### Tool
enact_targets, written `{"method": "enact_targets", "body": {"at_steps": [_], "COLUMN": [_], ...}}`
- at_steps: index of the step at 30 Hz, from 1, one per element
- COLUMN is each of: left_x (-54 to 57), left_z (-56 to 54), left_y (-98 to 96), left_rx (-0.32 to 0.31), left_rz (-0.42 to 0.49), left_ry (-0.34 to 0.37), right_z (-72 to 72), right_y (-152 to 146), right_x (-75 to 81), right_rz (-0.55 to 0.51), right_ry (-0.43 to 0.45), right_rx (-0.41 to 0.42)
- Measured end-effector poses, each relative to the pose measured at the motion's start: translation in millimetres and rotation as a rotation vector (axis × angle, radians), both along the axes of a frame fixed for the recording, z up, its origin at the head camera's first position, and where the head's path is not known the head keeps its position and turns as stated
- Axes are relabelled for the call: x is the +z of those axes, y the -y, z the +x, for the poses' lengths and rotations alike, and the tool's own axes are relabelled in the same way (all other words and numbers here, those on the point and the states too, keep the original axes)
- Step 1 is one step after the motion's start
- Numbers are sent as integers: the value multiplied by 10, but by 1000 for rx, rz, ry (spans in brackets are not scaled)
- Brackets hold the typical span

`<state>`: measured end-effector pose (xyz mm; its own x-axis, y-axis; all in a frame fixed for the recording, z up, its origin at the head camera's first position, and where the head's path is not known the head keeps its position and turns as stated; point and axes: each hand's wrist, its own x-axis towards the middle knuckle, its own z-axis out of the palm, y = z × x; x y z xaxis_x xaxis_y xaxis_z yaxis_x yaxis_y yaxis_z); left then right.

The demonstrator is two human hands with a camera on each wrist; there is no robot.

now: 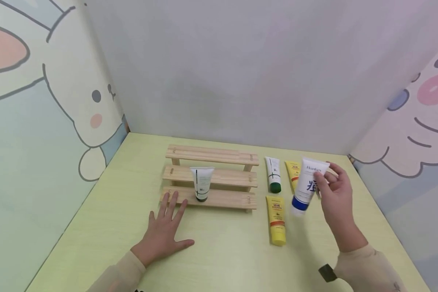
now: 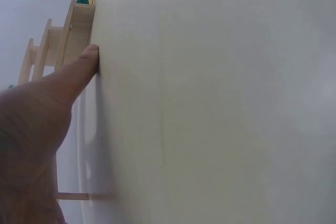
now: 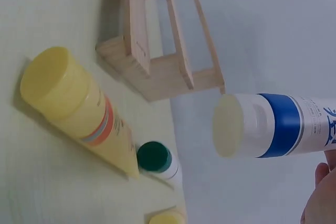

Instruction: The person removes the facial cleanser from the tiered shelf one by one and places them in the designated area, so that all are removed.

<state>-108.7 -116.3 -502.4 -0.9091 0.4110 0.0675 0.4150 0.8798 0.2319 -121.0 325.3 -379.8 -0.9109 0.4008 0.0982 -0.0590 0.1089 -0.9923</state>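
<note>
In the head view my right hand (image 1: 337,194) grips a white squeeze tube (image 1: 308,184) with a blue band, held tilted with its white cap down. The right wrist view shows this tube's cap (image 3: 228,125) above the table. My left hand (image 1: 164,231) lies with fingers spread, fingertips at the front step of a three-step wooden rack (image 1: 226,197). On that step stands a white tube with a dark cap (image 1: 202,182), cap down. The left thumb (image 2: 79,72) stretches along the tabletop in the left wrist view.
Right of the rack lie a white tube with a green cap (image 1: 273,172), a yellow tube (image 1: 276,219) and another yellow tube (image 1: 293,170), partly hidden behind the held one. Pale walls with cartoon animals enclose the yellow table (image 1: 219,259) at the back and sides.
</note>
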Motion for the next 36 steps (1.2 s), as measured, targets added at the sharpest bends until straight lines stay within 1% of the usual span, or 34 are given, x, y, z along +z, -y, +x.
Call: {"method": "enact_targets", "body": {"at_steps": [2, 4, 6, 9, 15, 18, 21, 27, 31, 36], "left_x": [0, -2, -3, -4, 6, 8, 8, 3, 4, 5], "left_z": [-4, -8, -11, -14, -16, -19, -21, -20, -16, -11], "left_y": [2, 5, 7, 7, 4, 3, 5, 8, 4, 0], "left_rx": [2, 4, 5, 3, -1, -1, 0, 3, 1, 2], "left_rz": [-2, -3, -6, -6, -1, -1, -3, 12, 14, 17], "left_ry": [3, 7, 11, 14, 12, 13, 19, 29, 26, 33], "right_z": [18, 21, 7, -25, -79, -96, -115, -164, -175, -166], "right_y": [-130, -231, -315, -414, -582, -621, -642, -633, -593, -564], "right_x": [-44, -97, -160, -274, -516, -625, -722, -857, -889, -876], "right_rz": [35, 97, 177, 248, 361, 409, 434, 426, 446, 550], "right_ry": [84, 186, 299, 441, 627, 717, 761, 806, 823, 826], "right_rx": [5, 5, 10, 41, 182, 219, 232, 229, 215, 191]}}
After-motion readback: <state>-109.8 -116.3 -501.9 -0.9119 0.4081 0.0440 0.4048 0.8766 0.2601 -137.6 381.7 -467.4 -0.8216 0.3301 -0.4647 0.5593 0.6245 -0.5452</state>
